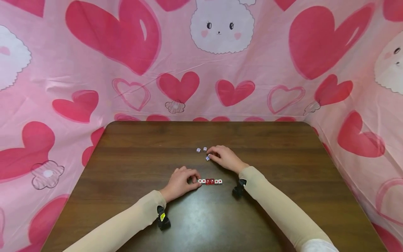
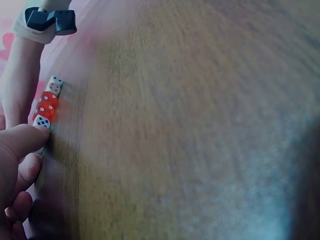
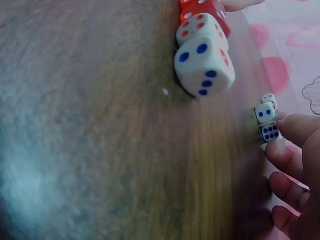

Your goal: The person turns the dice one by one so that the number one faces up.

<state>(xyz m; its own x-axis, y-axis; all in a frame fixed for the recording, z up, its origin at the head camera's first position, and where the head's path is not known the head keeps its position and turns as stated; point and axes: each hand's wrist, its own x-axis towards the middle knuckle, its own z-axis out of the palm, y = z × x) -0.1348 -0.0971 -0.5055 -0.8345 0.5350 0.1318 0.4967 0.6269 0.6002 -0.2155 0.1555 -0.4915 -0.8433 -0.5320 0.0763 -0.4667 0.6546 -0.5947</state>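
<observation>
A short straight row of dice lies on the brown table, with two red dice [image 1: 210, 181] in the middle and white dice [image 1: 218, 181] at both ends. At the row's left end, my left hand [image 1: 181, 182] pinches a white die [image 1: 199, 181] between thumb and index finger. Farther back, my right hand [image 1: 225, 158] has its thumb and index finger at a loose white die [image 1: 207, 158] with blue dots and pinches it. Two more loose white dice [image 1: 198, 150] lie just left of that hand. In the right wrist view, the row's white end die [image 3: 205, 67] looms close.
The wooden table [image 1: 132, 147] has rounded back corners. Pink cloth [image 1: 201, 63] with hearts and rabbit faces hangs behind it and along both sides. Each wrist carries a black strapped camera [image 1: 239, 189].
</observation>
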